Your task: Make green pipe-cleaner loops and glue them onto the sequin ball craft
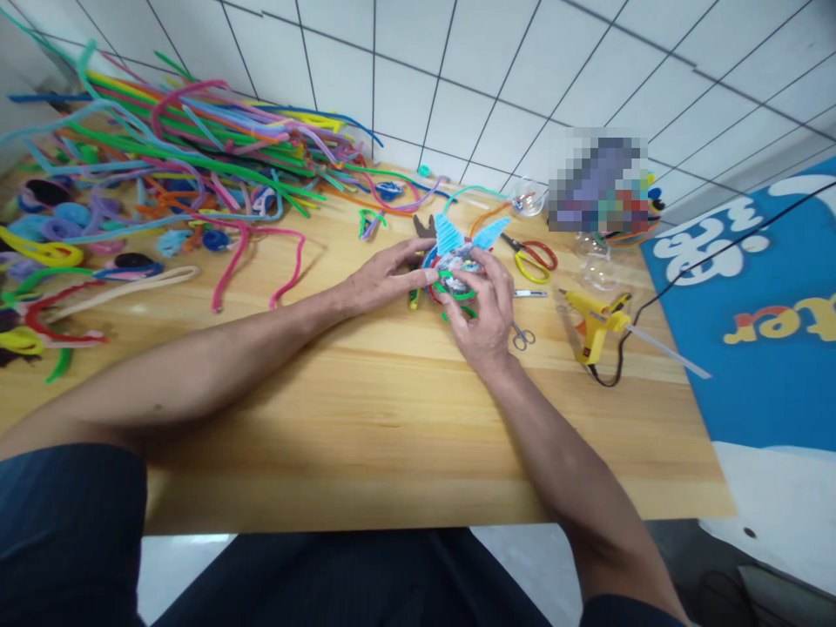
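A small craft figure [457, 252] made of coiled pipe cleaners lies on the wooden table [366, 418], with two light blue fuzzy wings sticking up and red and green rings round its body. My left hand [385, 277] rests on its left side, fingers stretched across and touching it. From the right and front, my right hand [483, 305] grips it with fingers curled over the green ring. Both hands together hold the figure on the tabletop.
A big heap of coloured pipe cleaners [176, 148] covers the table's far left. Red-and-yellow scissors [532, 257], small metal scissors [522, 335] and a yellow glue gun [594, 322] with its black cord lie to the right. A blue mat [771, 348] lies beyond the table's right edge.
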### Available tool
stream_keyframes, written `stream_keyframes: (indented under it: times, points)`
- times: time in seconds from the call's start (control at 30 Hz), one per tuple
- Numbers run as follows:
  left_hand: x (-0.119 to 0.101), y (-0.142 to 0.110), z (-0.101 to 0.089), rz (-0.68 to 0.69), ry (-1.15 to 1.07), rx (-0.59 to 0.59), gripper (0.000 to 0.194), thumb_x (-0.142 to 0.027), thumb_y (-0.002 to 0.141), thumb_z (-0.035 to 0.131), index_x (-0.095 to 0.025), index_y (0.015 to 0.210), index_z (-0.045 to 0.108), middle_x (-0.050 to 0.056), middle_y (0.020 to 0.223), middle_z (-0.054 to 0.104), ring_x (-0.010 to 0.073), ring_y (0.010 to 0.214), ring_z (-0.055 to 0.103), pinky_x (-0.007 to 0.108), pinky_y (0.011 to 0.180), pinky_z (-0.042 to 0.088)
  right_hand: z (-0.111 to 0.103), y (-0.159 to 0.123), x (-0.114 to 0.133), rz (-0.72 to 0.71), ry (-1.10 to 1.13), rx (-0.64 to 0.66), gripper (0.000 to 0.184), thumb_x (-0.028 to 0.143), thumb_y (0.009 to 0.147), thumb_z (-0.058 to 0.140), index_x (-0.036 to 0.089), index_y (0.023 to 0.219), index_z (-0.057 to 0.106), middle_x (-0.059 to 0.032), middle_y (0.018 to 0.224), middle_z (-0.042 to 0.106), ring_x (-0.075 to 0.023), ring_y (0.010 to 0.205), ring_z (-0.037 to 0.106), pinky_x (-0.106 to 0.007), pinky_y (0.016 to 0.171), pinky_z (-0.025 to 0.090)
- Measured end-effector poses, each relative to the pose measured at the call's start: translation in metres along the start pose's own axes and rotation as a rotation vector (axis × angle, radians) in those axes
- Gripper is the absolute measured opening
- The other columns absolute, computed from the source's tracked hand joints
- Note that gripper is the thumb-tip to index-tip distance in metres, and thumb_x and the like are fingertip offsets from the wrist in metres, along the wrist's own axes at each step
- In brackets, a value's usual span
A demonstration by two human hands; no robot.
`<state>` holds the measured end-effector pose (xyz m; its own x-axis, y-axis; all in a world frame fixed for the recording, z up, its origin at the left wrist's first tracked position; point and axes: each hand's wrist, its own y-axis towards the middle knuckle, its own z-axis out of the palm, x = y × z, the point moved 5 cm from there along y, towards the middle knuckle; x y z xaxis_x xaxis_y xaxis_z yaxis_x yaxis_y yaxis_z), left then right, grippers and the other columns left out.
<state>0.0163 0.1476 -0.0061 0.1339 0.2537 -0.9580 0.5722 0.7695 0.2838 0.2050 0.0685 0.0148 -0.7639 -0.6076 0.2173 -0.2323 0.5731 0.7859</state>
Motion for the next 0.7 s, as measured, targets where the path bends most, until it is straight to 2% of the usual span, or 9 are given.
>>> stream_keyframes:
  times: [0.17, 0.43, 0.6, 0.7]
  points:
    - [-0.0018, -0.0018, 0.0023, -0.023, 0.015, -0.052, 0.074, -0.059, 0.092, 0.088, -0.023, 0.155, 0.069, 0.014, 0.152, 0.073, 0.0370, 0.140, 0.070, 0.054, 0.124, 0.055, -0.0024, 0.0018, 0.0047, -0.056, 0.004, -0.061, 0.034, 0.034, 0.106, 0.070, 0.029, 0.139, 0.066, -0.0148, 0.154, 0.068, -0.0338, 0.146, 0.066, -0.064, 0.119, 0.058]
    - [-0.0015, 0.0004, 0.0014, 0.006, -0.001, -0.007, 0.075, -0.061, 0.093, 0.087, -0.024, 0.156, 0.069, 0.015, 0.153, 0.073, 0.0374, 0.142, 0.069, 0.055, 0.125, 0.054, 0.0011, -0.0016, -0.0020, 0.007, 0.078, 0.002, 0.036, 0.035, 0.106, 0.070, 0.031, 0.141, 0.066, -0.0131, 0.160, 0.064, -0.0359, 0.151, 0.062, -0.067, 0.125, 0.051]
    - [-0.0027, 0.0006, -0.0023, 0.021, 0.020, -0.008, 0.067, -0.065, 0.097, 0.082, -0.027, 0.151, 0.074, 0.013, 0.156, 0.073, 0.0379, 0.149, 0.066, 0.056, 0.131, 0.049, 0.0001, -0.0008, -0.0001, -0.006, 0.033, -0.015, 0.035, 0.035, 0.106, 0.069, 0.031, 0.140, 0.065, -0.0136, 0.158, 0.066, -0.0354, 0.149, 0.064, -0.066, 0.122, 0.054]
    - [-0.0019, 0.0012, 0.0000, 0.002, -0.014, 0.011, 0.072, -0.064, 0.095, 0.084, -0.026, 0.155, 0.071, 0.013, 0.155, 0.073, 0.0382, 0.144, 0.069, 0.057, 0.127, 0.054, -0.0006, -0.0003, 0.0009, -0.016, 0.026, -0.024, 0.034, 0.035, 0.106, 0.069, 0.030, 0.140, 0.065, -0.0141, 0.157, 0.066, -0.0351, 0.148, 0.065, -0.066, 0.122, 0.055]
